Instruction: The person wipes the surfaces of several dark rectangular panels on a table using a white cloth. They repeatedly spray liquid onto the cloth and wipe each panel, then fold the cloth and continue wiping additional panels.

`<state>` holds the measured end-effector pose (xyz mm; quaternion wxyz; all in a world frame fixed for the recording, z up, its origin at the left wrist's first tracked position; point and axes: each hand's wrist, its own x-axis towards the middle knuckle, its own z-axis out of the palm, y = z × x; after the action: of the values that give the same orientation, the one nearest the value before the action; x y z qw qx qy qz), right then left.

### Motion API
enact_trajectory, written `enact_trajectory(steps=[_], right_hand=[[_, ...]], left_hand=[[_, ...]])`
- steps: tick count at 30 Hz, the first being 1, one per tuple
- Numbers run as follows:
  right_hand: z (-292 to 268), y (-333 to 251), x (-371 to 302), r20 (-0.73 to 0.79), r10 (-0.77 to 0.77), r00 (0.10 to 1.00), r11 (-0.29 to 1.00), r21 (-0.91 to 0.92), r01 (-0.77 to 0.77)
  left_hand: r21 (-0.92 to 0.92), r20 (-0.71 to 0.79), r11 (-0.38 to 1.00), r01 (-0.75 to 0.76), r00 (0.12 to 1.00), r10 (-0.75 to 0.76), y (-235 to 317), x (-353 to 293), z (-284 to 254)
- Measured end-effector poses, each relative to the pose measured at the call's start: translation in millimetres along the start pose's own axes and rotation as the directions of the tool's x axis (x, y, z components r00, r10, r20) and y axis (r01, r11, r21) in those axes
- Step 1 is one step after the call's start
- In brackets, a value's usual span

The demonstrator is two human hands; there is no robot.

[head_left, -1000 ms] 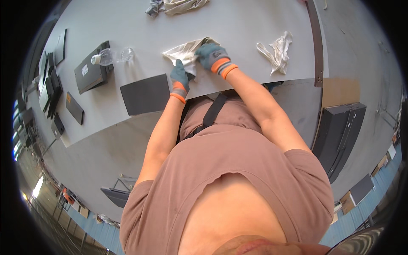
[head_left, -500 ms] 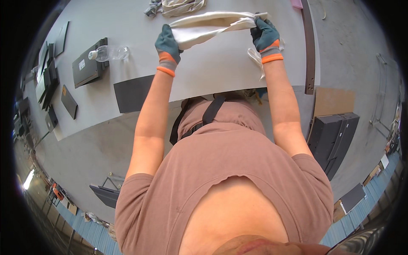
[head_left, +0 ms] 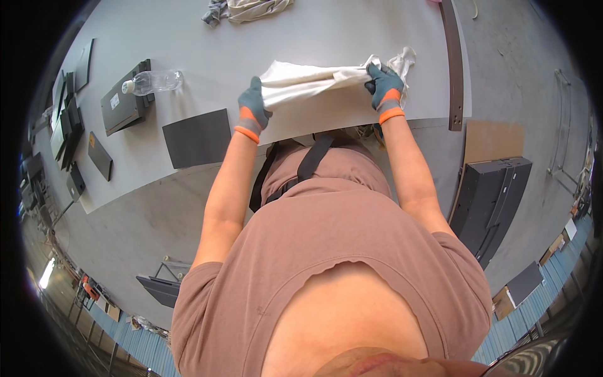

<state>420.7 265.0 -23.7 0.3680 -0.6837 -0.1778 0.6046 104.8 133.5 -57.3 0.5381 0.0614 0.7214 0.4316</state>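
Observation:
A white cloth [head_left: 308,83] is stretched between my two gloved hands above the grey table [head_left: 326,38]. My left hand [head_left: 254,103], in a green glove with an orange cuff, is closed on the cloth's left end. Gripping it toward the right, my right hand [head_left: 384,87] wears a matching glove. Beyond that hand a loose, crumpled part of the cloth sticks out. The fingertips of both hands are partly hidden by cloth and glove.
A clear plastic bottle [head_left: 158,81] lies by stacked dark panels [head_left: 125,103] at the left. One flat dark panel [head_left: 198,138] rests near the front edge. Crumpled cloths [head_left: 251,9] lie at the back, and a brown bar [head_left: 453,69] runs along the right edge.
Both hands have come closer to me with the cloth. Its loose end, which hung below my right hand, now sticks up beyond it on the right.

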Motion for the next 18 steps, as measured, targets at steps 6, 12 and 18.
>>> enact_trajectory(steps=[6,12,18], right_hand=[[24.2,-58.1,-19.0,0.178,-0.344,0.922,0.916,0.278,0.288],[22.4,-25.3,-0.4,0.085,-0.198,0.976,0.98,-0.006,0.199],[-4.1,31.1,5.3,0.195,-0.077,0.978,0.971,-0.209,0.118]], left_hand=[[-0.333,-0.089,0.899,-0.284,0.959,0.27,105.3,-56.5,24.6],[-0.153,-0.218,0.987,-0.046,0.976,0.011,56.2,-12.0,11.3],[0.176,-0.346,0.984,0.023,0.937,0.04,-4.2,7.3,-11.2]])
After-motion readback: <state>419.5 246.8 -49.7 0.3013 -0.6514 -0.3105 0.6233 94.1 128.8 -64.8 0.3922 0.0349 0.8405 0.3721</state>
